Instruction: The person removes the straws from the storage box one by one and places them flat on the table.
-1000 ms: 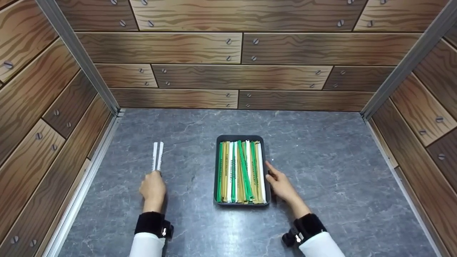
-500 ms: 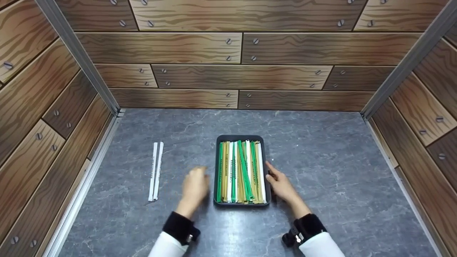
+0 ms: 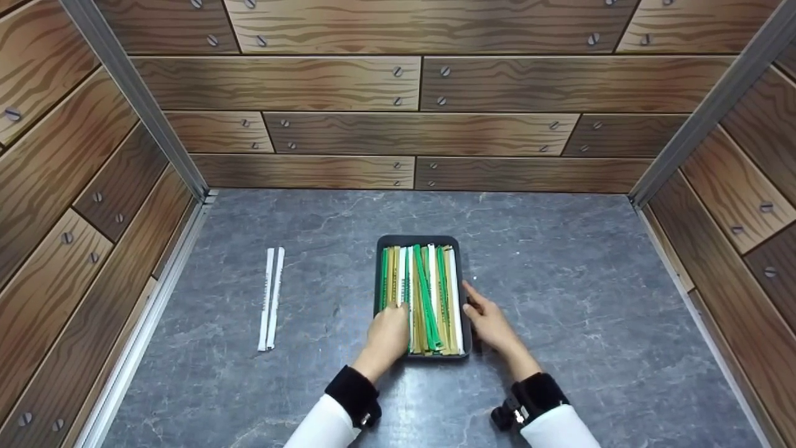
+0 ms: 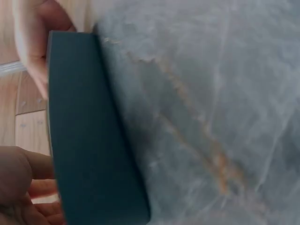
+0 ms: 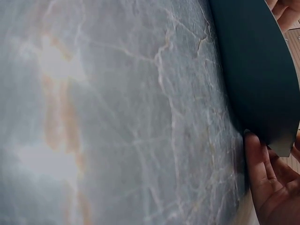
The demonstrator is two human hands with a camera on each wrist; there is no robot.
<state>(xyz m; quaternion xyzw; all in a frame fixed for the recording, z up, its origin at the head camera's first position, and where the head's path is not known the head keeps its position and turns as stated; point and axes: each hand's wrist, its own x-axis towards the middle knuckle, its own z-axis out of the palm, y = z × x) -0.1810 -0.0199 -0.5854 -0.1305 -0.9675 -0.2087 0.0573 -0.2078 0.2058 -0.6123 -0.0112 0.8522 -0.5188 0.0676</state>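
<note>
A dark tray (image 3: 420, 240) holds a row of long thin packets (image 3: 429, 298) in green, white and tan, one green one lying slantwise on top. My left hand (image 3: 387, 333) is over the tray's lower left part with its fingers down at the packets; whether they pinch one is hidden. In the left wrist view, that hand (image 4: 21, 183) shows past the tray's outer wall (image 4: 91, 131). My right hand (image 3: 494, 323) rests at the tray's right side, fingers extended; in the right wrist view, the hand (image 5: 276, 187) touches the tray's corner.
Two white packets (image 3: 274, 298) lie side by side on the grey marbled table (image 3: 323, 386), left of the tray. Wood-patterned walls (image 3: 348, 134) stand at the back, left and right, with metal strips along the corners.
My left hand has let go of the two white packets at the left and moved right to the tray. The right hand and the tray have stayed in place.
</note>
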